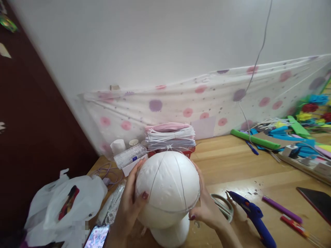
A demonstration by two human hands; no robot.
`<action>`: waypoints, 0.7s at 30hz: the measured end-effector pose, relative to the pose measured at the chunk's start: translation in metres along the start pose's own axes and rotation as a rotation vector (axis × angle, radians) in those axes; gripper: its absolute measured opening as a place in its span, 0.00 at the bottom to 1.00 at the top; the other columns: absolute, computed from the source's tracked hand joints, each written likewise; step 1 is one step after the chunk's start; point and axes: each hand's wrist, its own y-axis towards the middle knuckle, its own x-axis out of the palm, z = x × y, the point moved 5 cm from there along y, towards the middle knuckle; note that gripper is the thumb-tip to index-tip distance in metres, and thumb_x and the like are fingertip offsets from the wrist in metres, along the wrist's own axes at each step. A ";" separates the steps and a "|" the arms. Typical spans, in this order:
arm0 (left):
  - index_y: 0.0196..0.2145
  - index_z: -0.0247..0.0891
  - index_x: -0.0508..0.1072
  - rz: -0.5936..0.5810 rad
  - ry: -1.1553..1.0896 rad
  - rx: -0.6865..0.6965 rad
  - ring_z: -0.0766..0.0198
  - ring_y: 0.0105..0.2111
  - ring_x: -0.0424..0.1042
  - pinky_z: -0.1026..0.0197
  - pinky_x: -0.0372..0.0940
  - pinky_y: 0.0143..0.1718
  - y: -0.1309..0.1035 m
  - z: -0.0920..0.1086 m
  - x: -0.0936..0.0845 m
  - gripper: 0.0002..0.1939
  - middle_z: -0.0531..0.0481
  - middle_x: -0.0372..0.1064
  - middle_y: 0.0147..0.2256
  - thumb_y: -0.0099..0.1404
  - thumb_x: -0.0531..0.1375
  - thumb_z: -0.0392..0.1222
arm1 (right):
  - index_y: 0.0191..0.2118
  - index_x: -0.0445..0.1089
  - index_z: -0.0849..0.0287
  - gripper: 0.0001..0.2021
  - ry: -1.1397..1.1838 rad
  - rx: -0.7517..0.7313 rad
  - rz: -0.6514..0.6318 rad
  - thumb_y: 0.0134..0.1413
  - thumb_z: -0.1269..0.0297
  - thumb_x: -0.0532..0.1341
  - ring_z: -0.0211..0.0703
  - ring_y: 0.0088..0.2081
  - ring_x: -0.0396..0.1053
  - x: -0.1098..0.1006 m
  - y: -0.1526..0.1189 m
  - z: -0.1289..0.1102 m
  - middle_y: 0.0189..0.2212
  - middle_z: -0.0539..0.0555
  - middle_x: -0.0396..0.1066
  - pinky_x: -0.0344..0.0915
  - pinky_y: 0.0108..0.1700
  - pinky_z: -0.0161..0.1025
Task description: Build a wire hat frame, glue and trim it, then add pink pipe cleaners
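A white foam mannequin head (165,189) stands on its neck at the table's near side. Over its crown sits a thin wire frame (184,191), with ribs running down from a knot at the top to a ring around the head. My left hand (131,199) wraps the left side, thumb pressed on the foam above the ring. On the opposite side, my right hand (205,206) is closed around the head, its thumb by the ring's lower edge. Behind the head, the fingertips are mostly hidden.
Right of the head lie scissors (224,206), a blue glue gun (254,215) and a purple stick (281,209). Bundled pipe cleaners (170,136) stand behind. At left are a bead box (130,155), a phone (97,237) and a plastic bag (88,193). A power strip (305,162) lies far right.
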 end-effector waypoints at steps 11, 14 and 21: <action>0.64 0.42 0.59 -0.098 -0.008 0.015 0.45 0.69 0.48 0.48 0.49 0.67 0.000 -0.006 0.002 0.36 0.41 0.53 0.68 0.63 0.62 0.58 | 0.71 0.43 0.55 0.63 -0.072 -0.028 0.034 0.33 0.28 0.66 0.67 0.68 0.52 -0.006 0.003 -0.006 0.69 0.67 0.50 0.54 0.66 0.60; 0.60 0.41 0.60 -0.096 -0.117 -0.011 0.45 0.67 0.53 0.46 0.51 0.66 0.000 -0.002 0.006 0.35 0.39 0.55 0.67 0.61 0.66 0.55 | 0.71 0.41 0.54 0.63 -0.084 -0.045 0.040 0.33 0.26 0.65 0.66 0.67 0.55 -0.007 0.004 -0.010 0.68 0.66 0.51 0.57 0.64 0.58; 0.53 0.44 0.61 -0.073 -0.388 -0.002 0.48 0.64 0.59 0.47 0.54 0.64 -0.005 -0.006 0.015 0.35 0.39 0.60 0.64 0.54 0.72 0.50 | 0.70 0.44 0.51 0.62 -0.130 -0.128 0.117 0.32 0.22 0.61 0.67 0.66 0.55 -0.017 0.007 -0.009 0.66 0.65 0.56 0.59 0.63 0.60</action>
